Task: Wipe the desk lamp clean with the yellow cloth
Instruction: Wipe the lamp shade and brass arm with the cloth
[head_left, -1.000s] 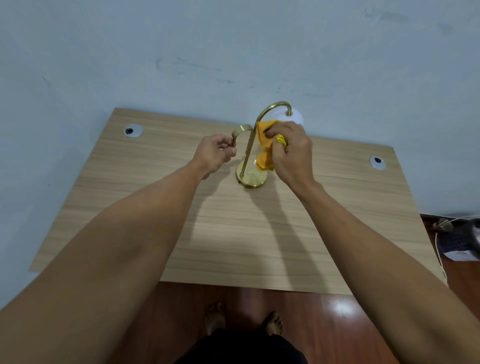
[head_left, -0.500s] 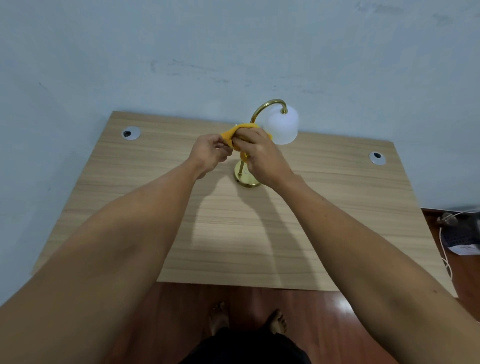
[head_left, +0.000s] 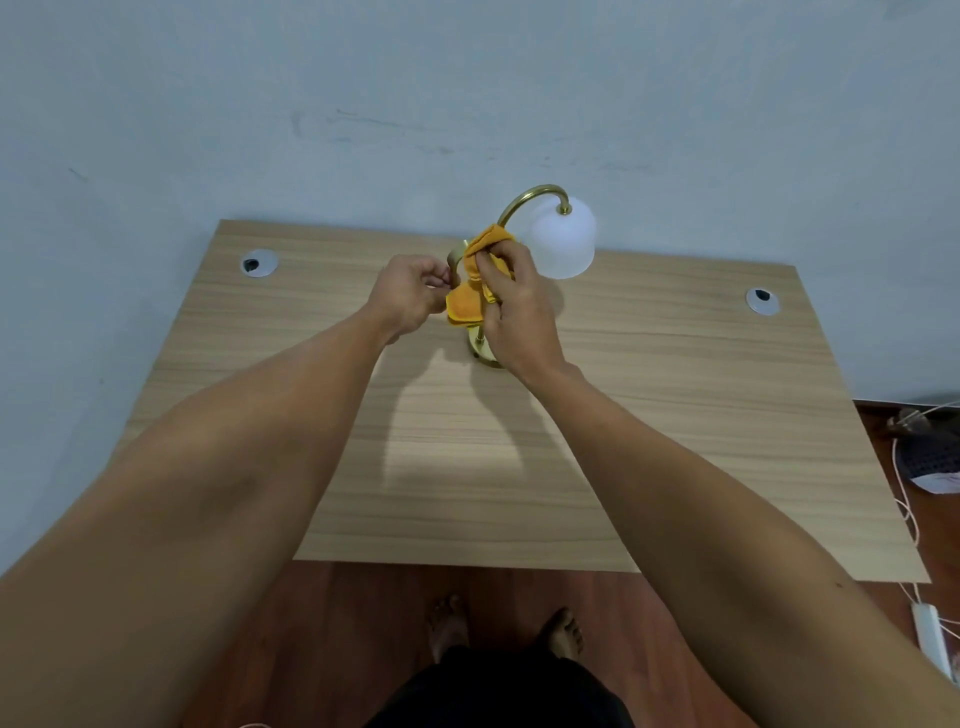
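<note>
A desk lamp with a curved brass arm (head_left: 524, 200), a white frosted shade (head_left: 563, 244) and a round brass base (head_left: 480, 353) stands at the back middle of the wooden desk (head_left: 649, 415). My right hand (head_left: 519, 312) is closed on the yellow cloth (head_left: 470, 296), pressing it against the lamp's upright stem, which the cloth and hand mostly hide. My left hand (head_left: 410, 299) is closed on the small brass hook that sticks out at the stem's left, steadying the lamp.
Two round cable grommets sit in the desk, one at the back left (head_left: 258, 263) and one at the back right (head_left: 762, 300). A pale blue wall rises right behind the lamp. Cables and a white power strip (head_left: 930, 639) lie on the floor at the right.
My right hand has slid the cloth from the top of the stem down along it. The left hand keeps its hold. The shade, earlier hidden behind my right hand, now shows fully.
</note>
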